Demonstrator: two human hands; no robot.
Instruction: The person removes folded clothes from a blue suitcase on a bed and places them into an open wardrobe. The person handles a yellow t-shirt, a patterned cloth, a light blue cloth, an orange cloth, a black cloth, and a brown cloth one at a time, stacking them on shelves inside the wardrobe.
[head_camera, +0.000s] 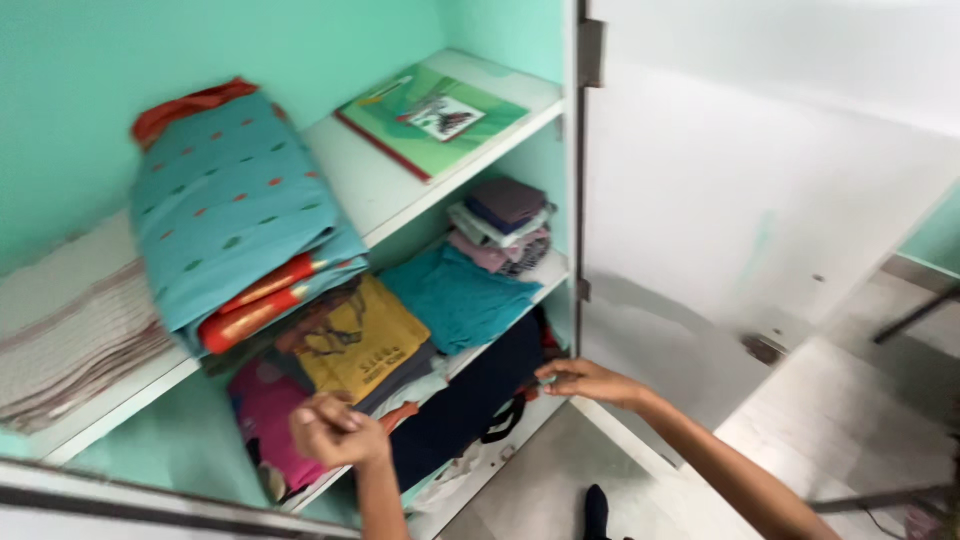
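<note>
The left hand (335, 430), curled shut, seems to pinch the front edge of the yellow shirt (365, 340) just above it. The right hand (590, 382), fingers loosely extended, rests against the dark clothes (480, 395) to its left.

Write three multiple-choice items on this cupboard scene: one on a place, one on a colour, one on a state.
1. Where does the green book lie?
A. top shelf
B. floor
C. on the yellow shirt

2. What colour is the folded cloth with dots on the top shelf?
A. black
B. teal
C. white

3. How stands the cupboard door?
A. shut
B. taken off
C. open

Answers:
1 A, the book rests flat at the shelf's right end.
2 B, it is teal with an orange border.
3 C, the door swings aside and the shelves show, with the left hand and right hand at the lower piles.
</note>
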